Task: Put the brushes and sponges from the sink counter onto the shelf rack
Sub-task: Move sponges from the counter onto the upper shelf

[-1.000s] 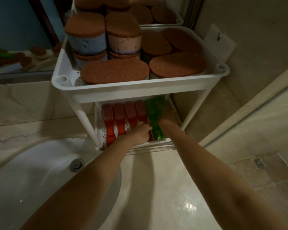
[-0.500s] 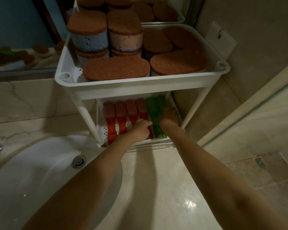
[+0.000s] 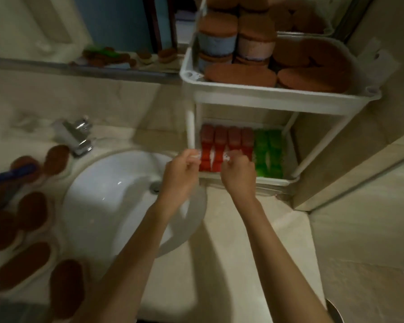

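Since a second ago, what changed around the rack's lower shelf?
Both hands drew back from the lower shelf to its front edge: the left hand off the red brushes, the right hand off the green brushes. Blur hides whether they hold anything. Brushes and sponges on the rack stayed put.

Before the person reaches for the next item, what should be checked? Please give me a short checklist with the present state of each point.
1. Hands free: left hand and right hand are in front of the lower shelf, fingers loosely curled, nothing seen in them: ok.
2. Counter cleared: brown sponges and a blue-handled brush lie left of the sink: not ok.
3. Room on the lower shelf: red brushes and green brushes fill nearly its whole width: cannot tell.
4. Room in the top tray: crowded with shelved sponges, some stacked: not ok.
5. Way across the sink: nothing lies in the basin: ok.
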Demonstrator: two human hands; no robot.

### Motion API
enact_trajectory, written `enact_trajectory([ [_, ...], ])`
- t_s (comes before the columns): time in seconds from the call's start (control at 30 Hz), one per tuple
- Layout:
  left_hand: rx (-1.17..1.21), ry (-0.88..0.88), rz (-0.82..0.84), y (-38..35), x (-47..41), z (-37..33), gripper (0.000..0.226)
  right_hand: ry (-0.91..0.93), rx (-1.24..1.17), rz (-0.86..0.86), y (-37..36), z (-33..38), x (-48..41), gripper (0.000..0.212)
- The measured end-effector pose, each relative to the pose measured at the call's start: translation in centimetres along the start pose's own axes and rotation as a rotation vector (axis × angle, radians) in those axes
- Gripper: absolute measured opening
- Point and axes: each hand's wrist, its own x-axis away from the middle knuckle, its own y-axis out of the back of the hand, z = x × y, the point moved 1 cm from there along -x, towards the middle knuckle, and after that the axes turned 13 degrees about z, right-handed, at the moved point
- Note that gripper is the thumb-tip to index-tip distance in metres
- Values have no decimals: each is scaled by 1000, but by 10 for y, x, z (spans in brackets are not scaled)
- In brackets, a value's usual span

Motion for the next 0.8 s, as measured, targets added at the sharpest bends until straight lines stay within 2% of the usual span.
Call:
enact_trajectory([
  [0.13, 160, 165, -190, 45, 57, 59, 21, 126, -25, 218, -51, 29, 37, 34],
  [0.27, 130, 326, -343, 101, 92, 108, 22, 198, 38, 422, -107, 63, 69, 33],
  [0.4, 69, 414, -381, 160, 115, 152, 27, 248, 72, 567, -164, 102, 94, 35],
  [0.53, -111, 527, -299, 213, 142, 204, 37, 266, 231, 664, -225, 135, 119, 35],
  [0.63, -239, 568, -164, 243, 163, 243, 51, 205, 399, 765, -271, 146, 142, 36],
  [0.8, -347, 570, 75, 257, 170, 279, 80, 62, 497, 697, -308, 144, 167, 48],
])
